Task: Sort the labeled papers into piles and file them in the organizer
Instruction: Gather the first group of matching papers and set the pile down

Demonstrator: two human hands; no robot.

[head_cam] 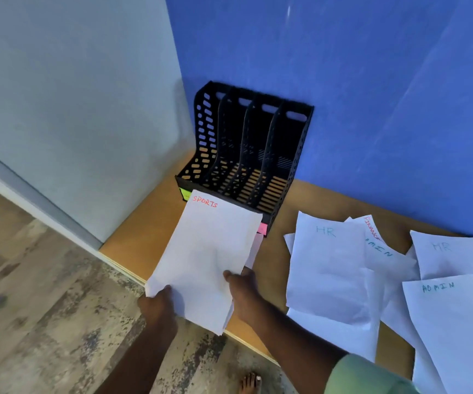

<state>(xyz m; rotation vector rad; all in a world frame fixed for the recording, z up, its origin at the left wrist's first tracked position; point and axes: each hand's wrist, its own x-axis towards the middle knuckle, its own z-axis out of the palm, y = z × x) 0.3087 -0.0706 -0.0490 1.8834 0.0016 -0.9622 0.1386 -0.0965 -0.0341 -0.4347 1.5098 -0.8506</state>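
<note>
Both hands hold a stack of white papers (206, 257) with "SPORTS" in red on the top sheet. My left hand (158, 307) grips the stack's near left corner, my right hand (243, 291) its near right edge. The stack's far end points at the black organizer (283, 177), which stands with its slots bare in the desk's back corner. Small coloured labels, green (184, 192) and pink (262, 228), stick to its front lip. To the right lie loose sheets marked "HR" (326, 265), "ADMIN" (451, 322), a second "HR" (451, 254) and "FINANCE" (371, 226).
The wooden desk (144, 231) ends at a front edge close to my hands, with patterned floor (44, 308) below. A blue wall (343, 66) backs the desk and a pale panel (73, 109) closes its left side. A bare foot (251, 383) shows on the floor.
</note>
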